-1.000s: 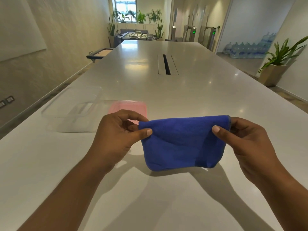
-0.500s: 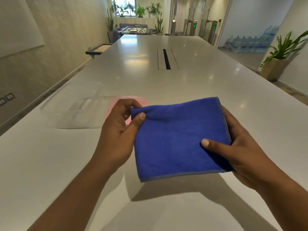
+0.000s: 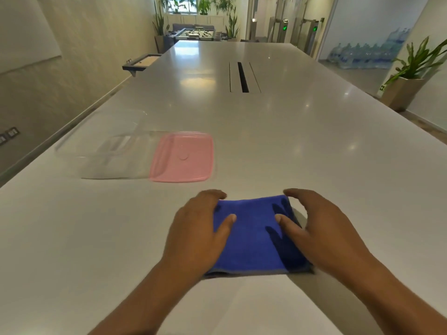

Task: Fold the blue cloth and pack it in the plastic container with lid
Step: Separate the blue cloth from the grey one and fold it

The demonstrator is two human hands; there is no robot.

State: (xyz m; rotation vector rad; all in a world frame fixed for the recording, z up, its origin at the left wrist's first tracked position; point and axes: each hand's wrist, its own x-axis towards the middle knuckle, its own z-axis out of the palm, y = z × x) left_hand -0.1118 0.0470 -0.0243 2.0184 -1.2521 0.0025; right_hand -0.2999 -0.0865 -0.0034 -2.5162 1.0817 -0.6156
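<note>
The blue cloth (image 3: 251,238), folded into a small rectangle, lies flat on the white table close in front of me. My left hand (image 3: 196,230) covers its left edge, thumb on top and fingers curled round the far left corner. On the cloth's right edge is my right hand (image 3: 321,228), thumb pressing on top and fingers arched over the far right corner. The clear plastic container (image 3: 96,146) stands open at the left, near the table edge. Its pink lid (image 3: 181,157) lies flat beside it, just beyond the cloth.
The long white table (image 3: 314,141) runs far ahead, with a dark cable slot (image 3: 243,77) along its middle. Its left edge runs close to the container. A potted plant (image 3: 408,76) stands on the floor to the right.
The cloth was held up in the air between both hands; it has come down and now lies flat on the table, with both hands lowered onto its side edges.
</note>
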